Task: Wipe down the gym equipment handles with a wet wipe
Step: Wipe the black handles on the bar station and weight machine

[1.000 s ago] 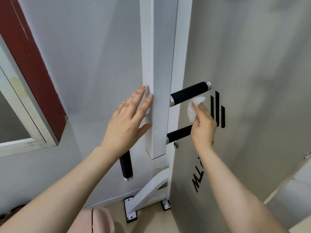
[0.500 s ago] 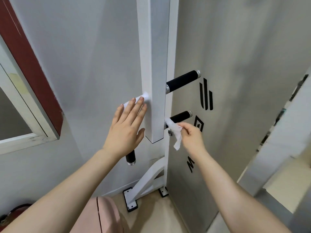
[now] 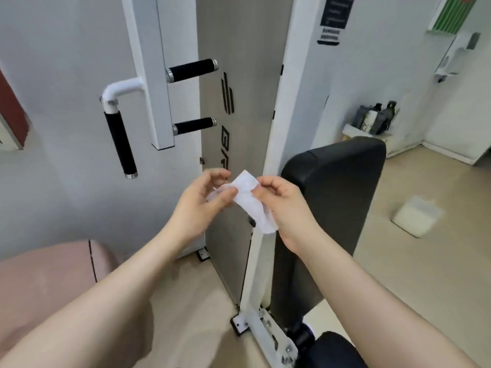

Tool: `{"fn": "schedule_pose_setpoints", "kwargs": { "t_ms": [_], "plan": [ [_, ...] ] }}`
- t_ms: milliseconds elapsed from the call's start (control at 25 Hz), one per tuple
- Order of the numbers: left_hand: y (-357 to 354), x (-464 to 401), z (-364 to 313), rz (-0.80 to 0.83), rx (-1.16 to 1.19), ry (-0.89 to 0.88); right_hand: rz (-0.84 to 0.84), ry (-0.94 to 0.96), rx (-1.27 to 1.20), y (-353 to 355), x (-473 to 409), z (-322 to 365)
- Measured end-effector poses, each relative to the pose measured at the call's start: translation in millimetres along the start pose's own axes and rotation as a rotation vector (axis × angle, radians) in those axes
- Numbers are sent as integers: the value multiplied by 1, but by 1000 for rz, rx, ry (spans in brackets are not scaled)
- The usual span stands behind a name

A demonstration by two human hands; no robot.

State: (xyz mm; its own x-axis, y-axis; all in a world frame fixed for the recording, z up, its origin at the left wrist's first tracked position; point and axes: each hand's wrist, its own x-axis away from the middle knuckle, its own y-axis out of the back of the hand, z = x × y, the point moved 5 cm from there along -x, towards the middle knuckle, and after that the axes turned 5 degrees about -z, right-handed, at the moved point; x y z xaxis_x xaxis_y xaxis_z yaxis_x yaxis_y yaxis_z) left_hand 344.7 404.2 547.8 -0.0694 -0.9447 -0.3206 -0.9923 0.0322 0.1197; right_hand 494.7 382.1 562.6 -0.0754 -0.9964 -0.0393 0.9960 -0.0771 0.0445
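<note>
We stand in a pale-walled gym room with a beige floor [image 3: 398,274], facing a white upright post [image 3: 156,75] of a machine set against a grey panel [image 3: 239,62] with black lettering. Two short black handles stick out from the post's right side, the upper handle [image 3: 192,70] above the lower handle [image 3: 195,125], both capped in silver. On the post's left a white bent tube carries a long black grip [image 3: 121,144] hanging downward.

In front of the panel, below the handles and touching none of them, we hold the wet wipe [image 3: 249,201] between both hands. Our left hand [image 3: 202,205] has its fingers curled, thumb and fingertips pinching the wipe's left end. Our right hand [image 3: 284,208] is likewise curled, pinching the upper right edge while the rest of the wipe hangs crumpled against the palm.

Just right of the hands stands a black padded backrest [image 3: 337,187] on a white frame [image 3: 261,328] bolted to the floor. A pink cushion [image 3: 47,269] sits at lower left. Farther right, a white packet [image 3: 414,217] lies on the floor, and dark bottles [image 3: 376,118] stand on a low ledge by the far wall.
</note>
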Motion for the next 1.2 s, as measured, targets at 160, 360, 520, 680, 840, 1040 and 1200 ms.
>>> {"fn": "schedule_pose_setpoints", "kwargs": {
  "t_ms": [160,360,520,680,840,1040,1200],
  "plan": [
    [-72,73,-25,52,-38,11,19,-5,84,67,63,-9],
    [-117,111,-43,54,-14,51,176,-163,-140,120,113,-17],
    [-158,108,-45,124,-18,112,107,-274,-236,180,131,-33],
    [-208,104,-50,170,21,135,-29,-341,-343,249,126,-48],
    [-289,100,-58,264,27,115,-89,-383,-592,323,112,-69],
    [-405,98,-35,183,9,324,-24,-365,-344,425,85,-79],
    [-474,89,-28,-36,-145,470,23,-280,-146,499,46,-73]
  ]
}}
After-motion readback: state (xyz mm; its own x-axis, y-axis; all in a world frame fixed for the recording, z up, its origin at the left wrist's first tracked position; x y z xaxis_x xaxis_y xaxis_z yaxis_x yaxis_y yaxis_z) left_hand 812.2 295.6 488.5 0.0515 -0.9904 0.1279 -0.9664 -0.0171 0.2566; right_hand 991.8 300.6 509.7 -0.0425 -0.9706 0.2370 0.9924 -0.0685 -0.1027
